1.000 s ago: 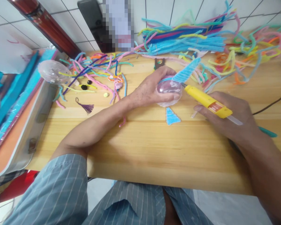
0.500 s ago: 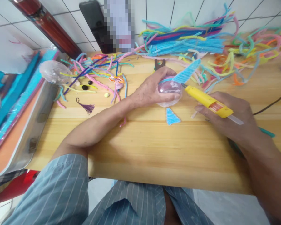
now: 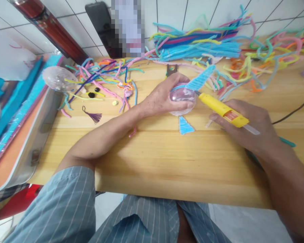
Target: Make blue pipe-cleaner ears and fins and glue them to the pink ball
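My left hand (image 3: 160, 95) is wrapped round a clear plastic ball (image 3: 183, 98) with a pink and blue band on top. A blue fuzzy wing-shaped piece (image 3: 200, 78) sticks up from the ball's right side. In my right hand (image 3: 248, 126) is a yellow glue gun (image 3: 221, 109), its dark nozzle at the ball, close to the base of that piece. A smaller blue trapezoid piece (image 3: 185, 126) lies flat on the wooden table (image 3: 152, 162), just below the ball.
Fuzzy stems (image 3: 200, 49) lie in bundles and tangles along the back. A red flask (image 3: 53, 30) and a black phone (image 3: 105, 30) stand against the tiles. At left are a second clear ball (image 3: 57, 78), a purple tassel (image 3: 93, 115) and a plastic box (image 3: 38, 145).
Both hands, the ball and the glue gun keep nearly the same places. The whole view has shifted very slightly.
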### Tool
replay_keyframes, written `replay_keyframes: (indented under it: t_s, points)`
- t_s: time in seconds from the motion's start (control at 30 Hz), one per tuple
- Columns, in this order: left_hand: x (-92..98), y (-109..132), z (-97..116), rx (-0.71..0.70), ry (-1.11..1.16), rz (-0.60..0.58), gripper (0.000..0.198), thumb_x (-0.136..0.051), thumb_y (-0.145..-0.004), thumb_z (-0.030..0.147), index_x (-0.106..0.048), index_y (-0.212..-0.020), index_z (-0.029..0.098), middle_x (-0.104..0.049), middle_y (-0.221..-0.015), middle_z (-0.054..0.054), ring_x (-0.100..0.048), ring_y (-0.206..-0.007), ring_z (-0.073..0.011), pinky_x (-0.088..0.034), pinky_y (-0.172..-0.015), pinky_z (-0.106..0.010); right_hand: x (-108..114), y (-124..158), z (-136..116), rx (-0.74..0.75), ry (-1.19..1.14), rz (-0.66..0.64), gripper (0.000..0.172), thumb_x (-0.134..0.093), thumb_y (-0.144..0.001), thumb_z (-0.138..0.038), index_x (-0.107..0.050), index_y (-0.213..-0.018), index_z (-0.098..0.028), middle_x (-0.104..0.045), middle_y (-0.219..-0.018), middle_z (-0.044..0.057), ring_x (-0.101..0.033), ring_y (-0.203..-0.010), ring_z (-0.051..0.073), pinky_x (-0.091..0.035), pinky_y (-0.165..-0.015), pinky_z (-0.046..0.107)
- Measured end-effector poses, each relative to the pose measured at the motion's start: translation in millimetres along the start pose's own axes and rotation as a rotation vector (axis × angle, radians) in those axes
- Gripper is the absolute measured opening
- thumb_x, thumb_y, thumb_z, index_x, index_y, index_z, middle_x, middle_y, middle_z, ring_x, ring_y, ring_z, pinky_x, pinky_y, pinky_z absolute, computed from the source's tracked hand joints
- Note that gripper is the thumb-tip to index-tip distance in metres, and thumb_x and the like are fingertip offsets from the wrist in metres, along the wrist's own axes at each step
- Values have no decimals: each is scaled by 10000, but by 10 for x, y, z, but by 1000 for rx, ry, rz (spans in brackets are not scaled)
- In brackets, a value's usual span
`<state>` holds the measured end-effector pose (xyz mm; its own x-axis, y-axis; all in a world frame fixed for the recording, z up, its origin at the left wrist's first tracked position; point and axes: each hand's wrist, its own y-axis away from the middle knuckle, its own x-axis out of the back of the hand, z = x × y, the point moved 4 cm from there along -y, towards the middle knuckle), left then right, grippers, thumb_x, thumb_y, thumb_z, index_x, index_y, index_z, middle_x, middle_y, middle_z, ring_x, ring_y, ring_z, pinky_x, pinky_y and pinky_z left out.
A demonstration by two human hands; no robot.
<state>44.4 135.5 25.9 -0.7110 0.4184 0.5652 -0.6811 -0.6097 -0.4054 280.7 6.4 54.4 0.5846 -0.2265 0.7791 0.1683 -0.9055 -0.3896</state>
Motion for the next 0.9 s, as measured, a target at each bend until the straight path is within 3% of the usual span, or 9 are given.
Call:
replay_keyframes:
  t_s: [0.37,0.67,0.9]
  points:
    - [7,5,25,10,9,-1,768,-813,-816,806,-623,-1337,275,-740,-1376,-87,-707,-1342,-351,-607,-1129,-510,-49,0,39,47,37,-6,285,-663,-1013,-479,-598,-855,-251,-579,-692,-31,-494,-578,159,-391,-601,312]
    - [5,-12,39,5,10,5,775,-788,-813,841,-616,-1308,269,-740,-1367,-82,-713,-1304,-333,-601,-1150,-514,-9,30,46,-65,-7,0,171,-733,-895,-393,-630,-863,-260,-586,-690,-48,-476,-555,151,-398,-633,325]
    - [10,-10,58,-7,33,5,768,-773,-825,840,-611,-1302,260,-741,-1345,-86,-725,-1271,-322,-599,-1157,-509,-16,6,63,-105,25,-31,245,-693,-907,-476,-604,-823,-263,-596,-691,-33,-482,-567,165,-391,-624,331]
